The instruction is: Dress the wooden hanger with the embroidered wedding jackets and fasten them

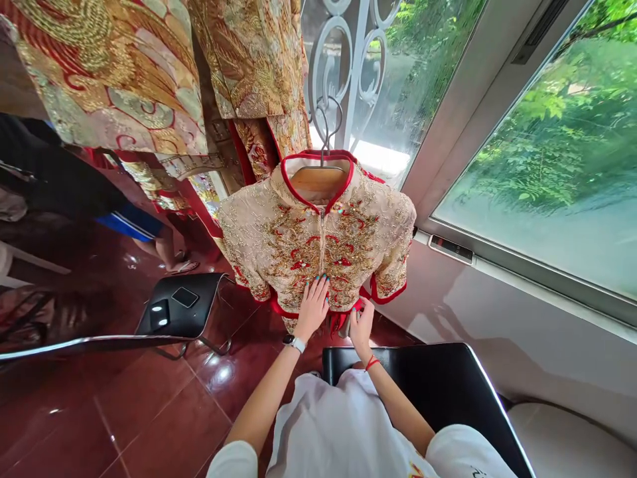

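A short cream jacket [318, 245] with gold and red beadwork and red piping hangs in front of me on a wooden hanger [319, 178] with a metal hook. A zipper [322, 239] runs down its front from the collar. My left hand [313, 307] lies flat on the lower front, fingers stretched out beside the zipper line. At the hem on the right, my right hand [362, 324] pinches the red edge [357, 305] between thumb and fingers. Just below the hem hangs some red fabric [338, 324], partly hidden between my hands.
More embroidered gold garments [124, 73] hang at the upper left. A black chair [184, 302] holds two dark phone-like objects. Another black chair [423, 378] stands close on my right. A person's leg [166, 245] shows at left. On the right windowsill lies a phone-like object [450, 249].
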A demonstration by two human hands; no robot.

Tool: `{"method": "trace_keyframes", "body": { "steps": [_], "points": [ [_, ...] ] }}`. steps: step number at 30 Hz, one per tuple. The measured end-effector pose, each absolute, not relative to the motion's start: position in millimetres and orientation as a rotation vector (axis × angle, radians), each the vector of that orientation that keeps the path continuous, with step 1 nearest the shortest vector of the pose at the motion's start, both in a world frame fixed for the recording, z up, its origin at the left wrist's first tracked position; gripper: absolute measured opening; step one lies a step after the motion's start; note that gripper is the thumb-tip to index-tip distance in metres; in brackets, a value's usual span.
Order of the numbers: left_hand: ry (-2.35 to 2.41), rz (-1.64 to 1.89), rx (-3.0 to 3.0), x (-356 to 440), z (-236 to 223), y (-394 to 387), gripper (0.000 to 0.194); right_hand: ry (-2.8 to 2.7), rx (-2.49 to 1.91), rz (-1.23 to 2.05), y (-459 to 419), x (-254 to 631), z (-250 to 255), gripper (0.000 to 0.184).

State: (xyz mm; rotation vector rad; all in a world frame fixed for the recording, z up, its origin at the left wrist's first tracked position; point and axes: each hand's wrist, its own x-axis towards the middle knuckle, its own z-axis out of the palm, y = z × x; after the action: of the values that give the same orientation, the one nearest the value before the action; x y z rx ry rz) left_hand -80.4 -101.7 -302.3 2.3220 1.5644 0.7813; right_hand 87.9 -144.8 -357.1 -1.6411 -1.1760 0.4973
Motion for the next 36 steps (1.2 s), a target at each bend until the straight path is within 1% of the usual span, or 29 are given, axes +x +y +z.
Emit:
{"method": "trace_keyframes", "body": {
  "steps": [4,6,8,10,12,14,16,18,20,22,23,25,28,30,32,34,36],
  "points": [
    [1.581,0.686,2.337,-80.9,-289.2,-78.9,0.062,-1.679,-1.517,0.295,-136.4,91.2,-339.2,0.052],
    [1.608,0.646,2.365,-79.8,-288.5,-80.5,0.063,-1.890,-1.474,0.266,-128.9,90.3,-329.2,0.057],
    [1.627,0.623,2.391,-79.1,-288.5,-86.9,0.063,-1.974,-1.467,0.273,-121.1,87.2,-318.3,0.060],
    [1.621,0.639,2.402,-81.0,-287.8,-94.5,0.062,-1.899,-1.460,0.290,-113.3,85.3,-306.6,0.058],
    [1.582,0.700,2.398,-86.2,-285.8,-101.3,0.060,-1.648,-1.457,0.299,-103.8,88.7,-294.1,0.053],
    [1.571,0.829,2.366,-94.5,-282.2,-106.3,0.057,-1.303,-1.463,0.348,-90.7,99.5,-281.2,0.049],
    [1.625,1.038,2.304,-105.4,-276.4,-108.8,0.054,-1.069,-1.457,0.471,-74.4,116.2,-270.0,0.050],
    [1.719,1.277,2.223,-117.4,-269.0,-107.9,0.054,-1.025,-1.427,0.627,-58.4,134.8,-262.9,0.049],
    [1.780,1.424,2.175,-128.6,-261.8,-104.3,0.057,-1.060,-1.401,0.728,-46.4,151.2,-261.0,0.038],
    [1.799,1.432,2.182,-135.8,-256.6,-100.2,0.059,-1.053,-1.417,0.743,-39.4,162.9,-262.8,0.028],
    [1.796,1.396,2.198,-137.0,-254.8,-98.9,0.058,-1.040,-1.442,0.731,-37.6,166.7,-264.1,0.027],
    [1.803,1.353,2.203,-133.3,-251.6,-99.5,0.054,-1.022,-1.487,0.711,-37.0,170.9,-265.8,0.028],
    [1.832,1.507,2.150,-113.5,-241.5,-109.0,0.040,-1.092,-1.479,0.766,-43.5,173.1,-262.7,0.029],
    [1.779,1.634,2.188,-95.0,-225.0,-116.2,0.032,-1.118,-1.467,0.725,-51.3,175.6,-256.9,0.030],
    [1.647,1.638,2.357,-76.3,-196.6,-117.3,0.030,-1.018,-1.466,0.540,-58.2,180.4,-249.3,0.033],
    [1.486,1.526,2.595,-59.1,-156.1,-106.6,0.035,-0.898,-1.436,0.362,-59.9,186.6,-240.3,0.044],
    [1.350,1.343,2.806,-42.7,-108.5,-82.5,0.039,-0.931,-1.371,0.333,-53.9,192.2,-229.7,0.062]
  ]
}}
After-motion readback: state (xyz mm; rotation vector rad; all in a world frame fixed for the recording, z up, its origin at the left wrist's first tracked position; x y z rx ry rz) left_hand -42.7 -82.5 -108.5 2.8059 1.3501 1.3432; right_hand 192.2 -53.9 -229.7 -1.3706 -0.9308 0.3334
